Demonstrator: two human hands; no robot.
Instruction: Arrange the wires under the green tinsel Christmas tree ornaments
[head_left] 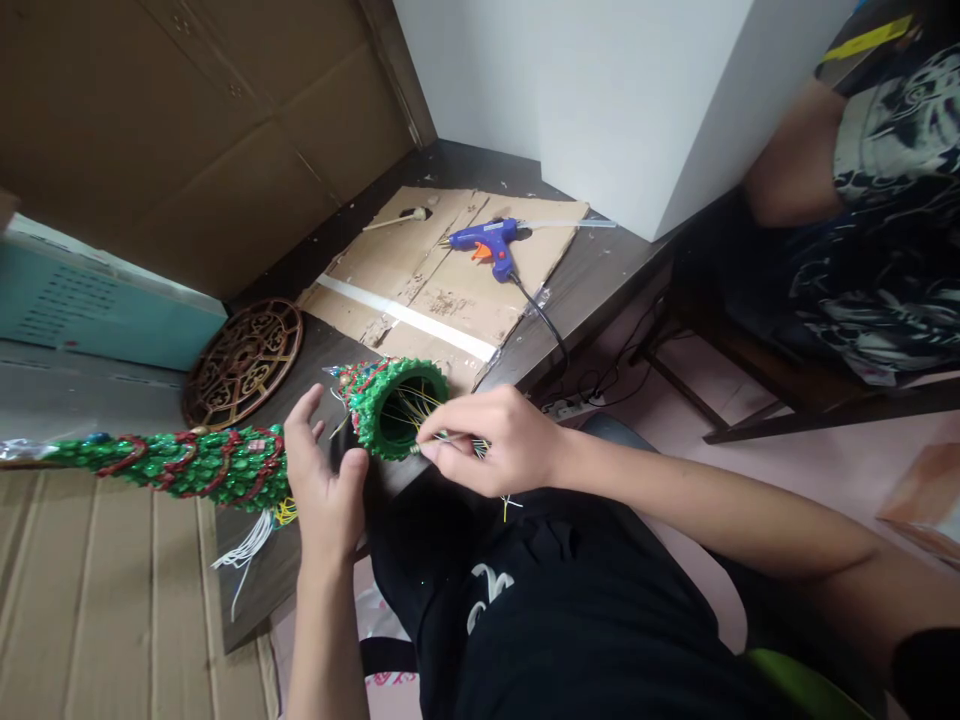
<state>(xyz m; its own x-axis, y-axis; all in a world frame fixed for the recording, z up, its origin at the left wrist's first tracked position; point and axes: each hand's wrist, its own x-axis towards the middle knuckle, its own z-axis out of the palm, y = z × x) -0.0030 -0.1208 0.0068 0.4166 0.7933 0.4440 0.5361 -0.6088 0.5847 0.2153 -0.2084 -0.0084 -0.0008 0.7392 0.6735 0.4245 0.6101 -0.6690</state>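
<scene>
A hollow green Christmas tree piece lies on its side with its round open base turned toward my right hand. Thin yellow and white wires run out of that opening. My right hand pinches the wires at the rim; their loose ends show below the palm. My left hand is open, thumb and fingers apart, just left of the piece; whether it touches is unclear. Behind the left hand lies a second, longer Christmas tree with red garlands and a bundle of white wires at its base.
On a cardboard sheet rests a blue hot glue gun with a black cord. A brown openwork disc leans by a teal box. A white panel stands at the back. At right sits another person.
</scene>
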